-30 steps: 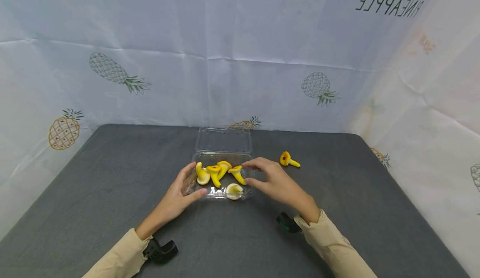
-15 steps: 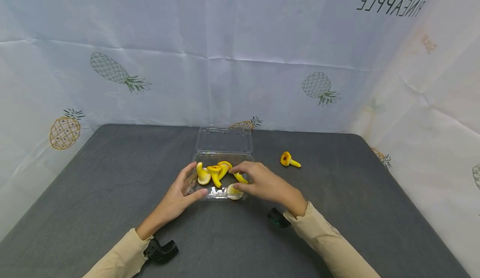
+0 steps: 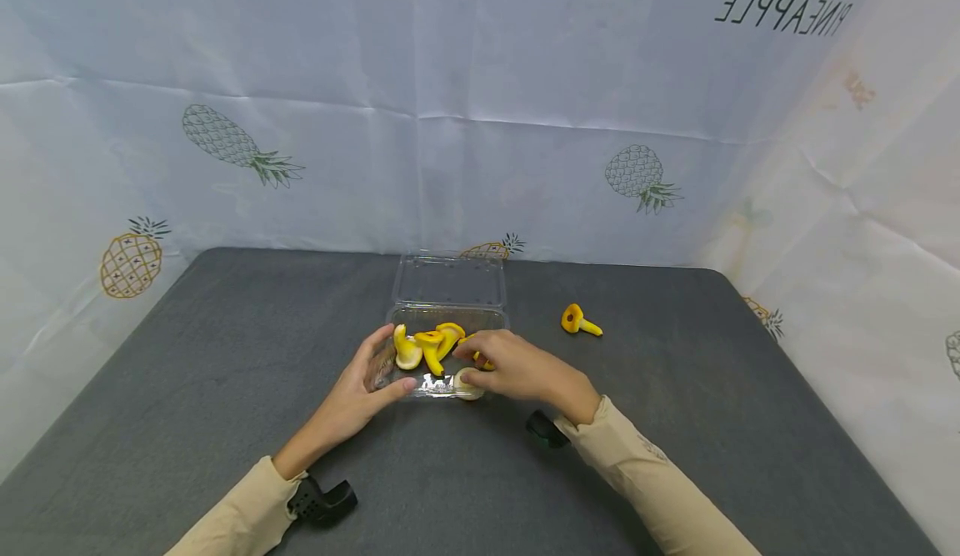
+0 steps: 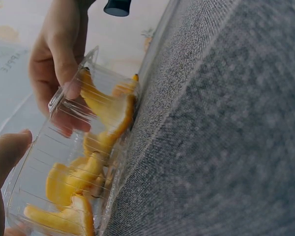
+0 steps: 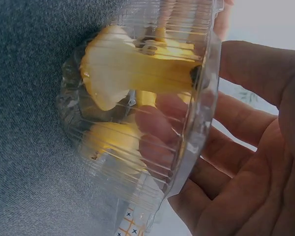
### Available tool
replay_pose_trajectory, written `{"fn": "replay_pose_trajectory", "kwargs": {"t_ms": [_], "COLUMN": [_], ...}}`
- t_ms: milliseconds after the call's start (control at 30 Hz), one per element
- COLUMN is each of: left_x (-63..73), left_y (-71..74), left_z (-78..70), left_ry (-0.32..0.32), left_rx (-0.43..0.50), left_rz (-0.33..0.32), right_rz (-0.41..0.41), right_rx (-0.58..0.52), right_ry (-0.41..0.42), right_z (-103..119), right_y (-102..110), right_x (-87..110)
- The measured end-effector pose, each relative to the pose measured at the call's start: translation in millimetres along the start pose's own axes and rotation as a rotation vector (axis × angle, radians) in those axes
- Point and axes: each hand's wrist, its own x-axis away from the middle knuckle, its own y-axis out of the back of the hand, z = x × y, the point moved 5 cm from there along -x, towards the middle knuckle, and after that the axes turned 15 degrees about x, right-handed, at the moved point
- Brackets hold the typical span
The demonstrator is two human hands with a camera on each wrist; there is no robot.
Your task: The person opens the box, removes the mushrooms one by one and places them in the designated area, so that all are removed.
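Note:
A clear plastic clamshell box point(image 3: 450, 316) with several yellow chanterelle mushrooms point(image 3: 431, 351) in it stands on the table. My left hand point(image 3: 358, 388) holds the box's left side, thumb on the front rim. My right hand point(image 3: 521, 368) reaches over the right side, its fingers point(image 5: 155, 123) down inside among the mushrooms. The right thumb point(image 5: 255, 66) is at the rim, close to the dark stem end of the front mushroom point(image 5: 108, 73), whose pale cap faces the box bottom. The right palm partly hides another mushroom in the head view.
The open lid point(image 3: 450, 279) lies back behind the box. A single chanterelle point(image 3: 573, 319) rests on the grey table point(image 3: 645, 356) to the right. Black wrist cameras point(image 3: 321, 502) hang below both sleeves. A white pineapple-print cloth point(image 3: 480, 181) rises behind the table.
My right hand has moved left from the box's right edge, lowering its fingers among the mushrooms. The left hand and the box stay in place.

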Motion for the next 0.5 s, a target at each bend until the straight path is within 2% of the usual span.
{"fn": "replay_pose_trajectory", "kwargs": {"t_ms": [333,500], "left_x": [-1.0,-1.0], "left_y": [0.7,1.0], "left_z": [4.0,4.3], "left_ry": [-0.004,0.0], "left_rx": [0.005,-0.002], "left_rz": [0.002,-0.004], "right_rz": [0.037,0.023], "right_rx": [-0.009,-0.008], "right_ry": [0.005,0.022], "right_z": [0.0,-0.3], "right_y": [0.0,1.2], "right_x": [-4.2,-5.2]}}
